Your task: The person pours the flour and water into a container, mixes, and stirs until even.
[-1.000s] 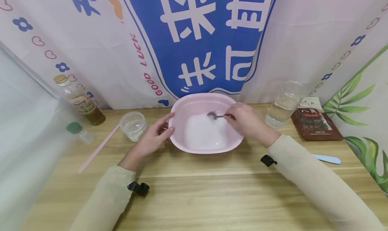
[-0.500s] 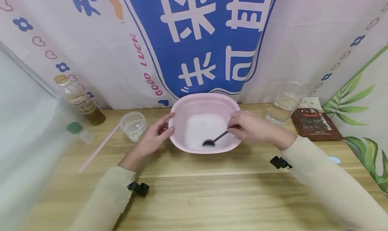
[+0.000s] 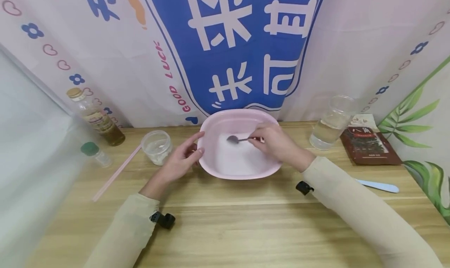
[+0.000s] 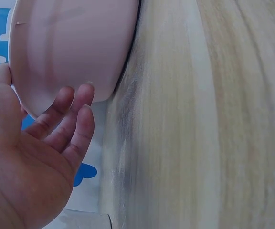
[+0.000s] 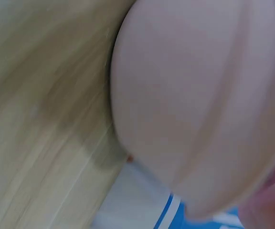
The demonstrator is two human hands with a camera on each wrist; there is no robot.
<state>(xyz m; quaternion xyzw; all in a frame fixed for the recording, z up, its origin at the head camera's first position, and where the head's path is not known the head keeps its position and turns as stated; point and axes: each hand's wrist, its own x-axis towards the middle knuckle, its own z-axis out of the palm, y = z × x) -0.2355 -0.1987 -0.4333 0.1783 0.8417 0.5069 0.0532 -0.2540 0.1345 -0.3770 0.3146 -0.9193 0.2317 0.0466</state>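
A pink plastic basin point(image 3: 242, 177) stands on the wooden table against the cloth backdrop, with smooth white contents point(image 3: 239, 160) covering its bottom. With thumb and index finger at the rim, my left hand point(image 3: 177, 162) holds the basin's left side; the left wrist view shows its other fingers point(image 4: 82, 129) loosely bent beside the outer wall. My right hand point(image 3: 272, 141) pinches the handle of a small dark metal spoon point(image 3: 233, 139), whose bowl is over the white contents towards the back left. In the right wrist view the basin wall point(image 5: 175, 95) hides the spoon.
Left of the basin are a clear jar point(image 3: 156, 152), a pink straw-like stick point(image 3: 117, 172), a green-capped bottle point(image 3: 95, 152) and an oil bottle point(image 3: 98, 121). To the right stand a glass of water point(image 3: 325, 133), a brown spice packet point(image 3: 369, 145) and a pale blue handle point(image 3: 381, 186).
The spoon swept from the back of the basin to the front, then round to the back left, my right hand moving with it. My left hand stays at the rim.
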